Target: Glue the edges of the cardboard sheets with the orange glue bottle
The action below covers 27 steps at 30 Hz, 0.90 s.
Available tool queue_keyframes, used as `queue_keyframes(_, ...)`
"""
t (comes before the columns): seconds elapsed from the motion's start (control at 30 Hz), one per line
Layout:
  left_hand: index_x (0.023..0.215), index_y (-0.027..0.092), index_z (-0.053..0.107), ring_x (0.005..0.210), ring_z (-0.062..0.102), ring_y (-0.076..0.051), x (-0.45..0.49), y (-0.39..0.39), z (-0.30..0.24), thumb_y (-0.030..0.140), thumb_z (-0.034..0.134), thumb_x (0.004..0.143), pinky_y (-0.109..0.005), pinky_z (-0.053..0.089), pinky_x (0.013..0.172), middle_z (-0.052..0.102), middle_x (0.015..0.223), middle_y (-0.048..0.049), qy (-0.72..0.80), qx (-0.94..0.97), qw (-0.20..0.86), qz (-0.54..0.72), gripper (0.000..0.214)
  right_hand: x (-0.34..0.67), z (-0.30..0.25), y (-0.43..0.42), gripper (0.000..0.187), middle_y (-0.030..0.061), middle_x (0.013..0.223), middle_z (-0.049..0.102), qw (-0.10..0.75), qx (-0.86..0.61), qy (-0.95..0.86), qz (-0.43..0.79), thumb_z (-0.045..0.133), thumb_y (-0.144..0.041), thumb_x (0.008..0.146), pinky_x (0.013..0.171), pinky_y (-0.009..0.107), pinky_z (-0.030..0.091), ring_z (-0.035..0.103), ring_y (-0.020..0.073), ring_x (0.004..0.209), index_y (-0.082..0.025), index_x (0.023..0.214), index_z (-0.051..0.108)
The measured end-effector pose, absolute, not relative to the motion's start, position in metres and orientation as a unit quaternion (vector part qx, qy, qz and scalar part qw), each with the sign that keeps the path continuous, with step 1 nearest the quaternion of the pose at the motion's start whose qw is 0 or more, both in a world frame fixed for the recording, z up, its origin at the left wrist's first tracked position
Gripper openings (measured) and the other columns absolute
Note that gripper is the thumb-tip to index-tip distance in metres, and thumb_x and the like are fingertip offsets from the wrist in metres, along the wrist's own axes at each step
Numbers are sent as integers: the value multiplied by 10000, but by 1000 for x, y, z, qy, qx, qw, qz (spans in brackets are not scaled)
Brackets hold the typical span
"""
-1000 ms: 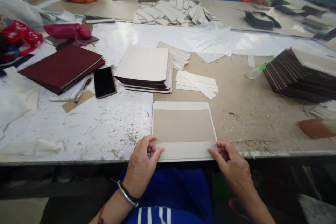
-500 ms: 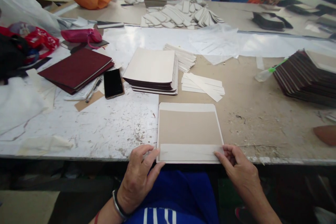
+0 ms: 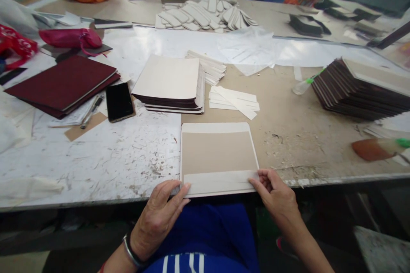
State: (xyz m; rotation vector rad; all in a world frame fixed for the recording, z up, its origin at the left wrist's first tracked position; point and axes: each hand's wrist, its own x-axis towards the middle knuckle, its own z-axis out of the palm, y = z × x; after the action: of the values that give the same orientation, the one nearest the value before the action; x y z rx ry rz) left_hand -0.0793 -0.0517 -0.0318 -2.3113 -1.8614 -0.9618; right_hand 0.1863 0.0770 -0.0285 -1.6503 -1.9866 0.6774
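Note:
In front of me a cover board [image 3: 219,151] with rounded corners lies flat at the table's front edge, its inner side beige with a pale border. Across its near side lies a white paper strip [image 3: 218,182]. With fingertips at the board's near left corner, my left hand [image 3: 160,211] is closed on the strip's left end. At the other end, the thumb and fingers of my right hand [image 3: 275,192] pinch the strip by the board's right edge. The undersides of both grips are hidden.
Behind the board stand a stack of pale-faced boards [image 3: 168,76] and loose white strips [image 3: 233,100]. Maroon covers [image 3: 64,83] and a phone [image 3: 119,101] lie left. On the right are a maroon stack [image 3: 349,89] and a glue bottle [image 3: 368,149]. Two people work across the table.
My view has swung a little to the right, bringing more of the glue bottle into sight. Both hands stay at the strip's ends, with the left fingertips slightly shifted.

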Motion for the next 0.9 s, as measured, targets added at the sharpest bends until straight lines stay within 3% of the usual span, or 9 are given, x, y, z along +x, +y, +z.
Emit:
queue_keyframes(0.4,1359,205,396,996,525,-219,-83,-49,-34,77,563,848,-348,463,884,514,1084,-111,-575,-758,13,-308,553,181,-17,75,113,1,671,577,225,-587,-728,274,543,-310,798,584,261,436,542,149,579,-199,819,553)
queue_keyframes(0.7,1351,204,411,1018,527,-206,-84,-51,-40,104,552,866,-338,416,945,513,1109,-107,-583,-752,8,-307,514,184,-23,74,51,-12,673,541,216,-580,-731,289,548,-241,807,624,266,450,540,152,617,-197,822,525)
queue_keyframes(0.9,1352,233,410,1008,539,-196,-88,-51,-45,125,535,879,-308,444,912,522,1108,-91,-581,-756,12,-300,501,181,-27,68,129,64,790,573,216,-580,-769,161,502,-240,837,715,356,469,567,228,757,-177,947,522)
